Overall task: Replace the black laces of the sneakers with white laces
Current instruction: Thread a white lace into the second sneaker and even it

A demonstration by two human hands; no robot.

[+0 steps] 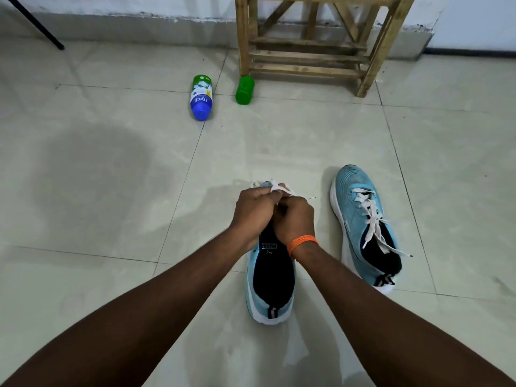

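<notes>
Two light-blue sneakers lie on the tiled floor. The near sneaker (270, 277) points away from me, its black tongue and heel showing; my hands cover its front. My left hand (252, 209) and my right hand (294, 219) are pressed together above its eyelets, fingers curled. Both pinch a white lace (275, 186), whose loops stick out above the knuckles. An orange band circles my right wrist. The other sneaker (363, 224) lies to the right, threaded with a white lace (372, 216) whose ends trail loose. No black lace is visible.
A blue-and-green bottle (201, 96) lies on its side on the floor ahead. A green cap or jar (245, 90) sits beside it. A wooden stool (315, 40) stands at the back against the wall. A black rod (42, 29) slants at the top left.
</notes>
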